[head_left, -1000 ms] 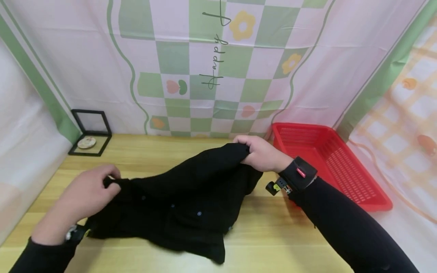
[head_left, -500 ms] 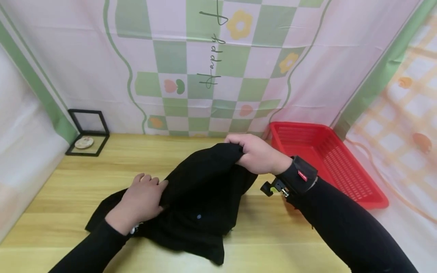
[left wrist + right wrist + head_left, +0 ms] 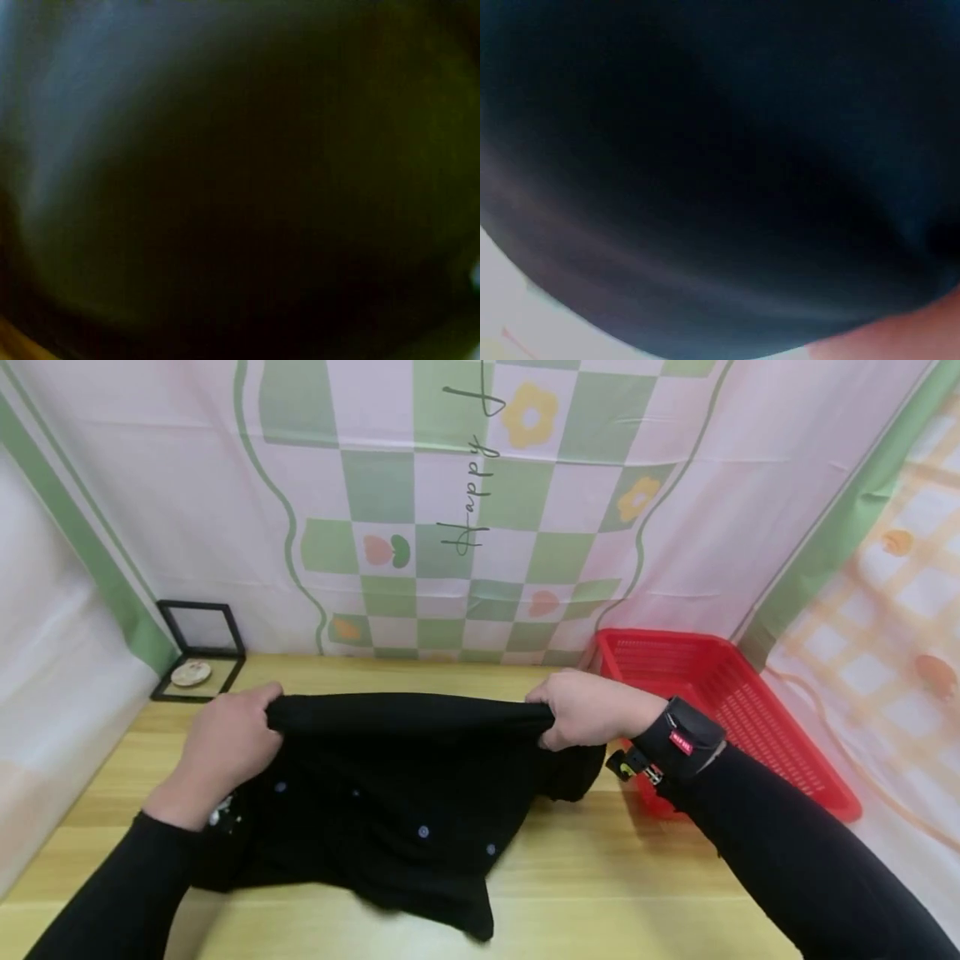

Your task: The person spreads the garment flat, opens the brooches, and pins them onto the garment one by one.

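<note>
A black buttoned garment hangs between both hands in the head view, its top edge drawn nearly straight and its lower part on the table. Several small buttons show on its front. My left hand grips the upper left corner with curled fingers. At the upper right corner, my right hand pinches the cloth. Dark cloth fills almost all of the left wrist view, too blurred for detail. In the right wrist view the black garment covers most of the picture, with a bit of skin at the lower right.
A red plastic basket stands to the right, beside my right forearm. At the back left corner sits a black frame with a small round pale disc. Patterned curtains enclose the wooden table.
My left hand moved inward over the garment, then back out left and up, now gripping its upper left corner. The top edge went from slanted to nearly level. My right hand shifted slightly right and down.
</note>
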The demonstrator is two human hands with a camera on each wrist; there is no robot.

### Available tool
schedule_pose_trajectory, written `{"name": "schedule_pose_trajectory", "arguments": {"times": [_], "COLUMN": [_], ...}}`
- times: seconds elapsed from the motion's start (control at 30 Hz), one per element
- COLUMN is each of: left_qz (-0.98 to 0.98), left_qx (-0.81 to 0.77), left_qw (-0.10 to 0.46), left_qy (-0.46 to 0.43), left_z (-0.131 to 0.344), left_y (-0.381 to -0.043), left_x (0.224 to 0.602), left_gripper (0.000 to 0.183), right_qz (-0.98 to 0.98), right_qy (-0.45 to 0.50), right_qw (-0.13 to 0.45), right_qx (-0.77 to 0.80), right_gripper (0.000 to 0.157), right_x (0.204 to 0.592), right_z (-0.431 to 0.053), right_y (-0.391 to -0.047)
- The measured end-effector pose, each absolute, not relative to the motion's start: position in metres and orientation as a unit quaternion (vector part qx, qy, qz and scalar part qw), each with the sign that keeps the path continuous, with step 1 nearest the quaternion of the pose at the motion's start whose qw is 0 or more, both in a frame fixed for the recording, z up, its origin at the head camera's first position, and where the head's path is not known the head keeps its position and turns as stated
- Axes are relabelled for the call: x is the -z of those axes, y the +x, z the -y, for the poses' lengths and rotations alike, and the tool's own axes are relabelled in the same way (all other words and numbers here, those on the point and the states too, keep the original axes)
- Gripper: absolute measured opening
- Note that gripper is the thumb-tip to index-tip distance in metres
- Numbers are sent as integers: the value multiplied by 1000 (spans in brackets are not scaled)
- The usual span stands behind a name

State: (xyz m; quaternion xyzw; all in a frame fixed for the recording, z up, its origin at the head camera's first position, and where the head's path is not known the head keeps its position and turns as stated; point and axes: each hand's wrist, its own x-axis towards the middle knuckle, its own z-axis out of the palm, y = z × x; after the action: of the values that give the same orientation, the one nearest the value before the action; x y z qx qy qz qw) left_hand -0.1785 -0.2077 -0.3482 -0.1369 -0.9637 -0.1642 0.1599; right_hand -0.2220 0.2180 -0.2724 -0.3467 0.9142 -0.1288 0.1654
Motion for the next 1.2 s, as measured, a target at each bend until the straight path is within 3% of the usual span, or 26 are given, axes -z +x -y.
{"name": "schedule_pose_trajectory", "arguments": {"times": [0.13, 0.3, 0.47, 0.6, 0.87, 1.07, 1.2], "left_qz": [959, 954, 960, 961, 960, 959, 958], "left_qx": [157, 167, 171, 180, 169, 191, 211], "left_qw": [204, 230, 210, 200, 216, 202, 189], "left_qy": [-120, -92, -76, -59, -63, -58, -37], "left_z": [218, 234, 249, 258, 265, 267, 272], "left_y": [-178, -173, -170, -167, -164, -165, -164], "left_x": [341, 339, 341, 344, 346, 345, 345], "left_gripper": [13, 8, 4, 15, 2, 8, 11], "right_qz": [-924, -927, -908, -908, -917, -911, -923], "right_qy": [-328, -288, -282, -280, -288, -281, -277], "right_qw": [174, 167, 163, 156, 139, 108, 103], "right_qx": [94, 173, 265, 269, 238, 280, 245], "right_gripper": [21, 14, 9, 5, 18, 2, 6], "right_x": [275, 279, 283, 284, 281, 283, 281], "right_z": [-232, -257, -273, -281, -288, -293, -298], "right_y": [-232, -249, -259, -261, -261, -263, -262]}}
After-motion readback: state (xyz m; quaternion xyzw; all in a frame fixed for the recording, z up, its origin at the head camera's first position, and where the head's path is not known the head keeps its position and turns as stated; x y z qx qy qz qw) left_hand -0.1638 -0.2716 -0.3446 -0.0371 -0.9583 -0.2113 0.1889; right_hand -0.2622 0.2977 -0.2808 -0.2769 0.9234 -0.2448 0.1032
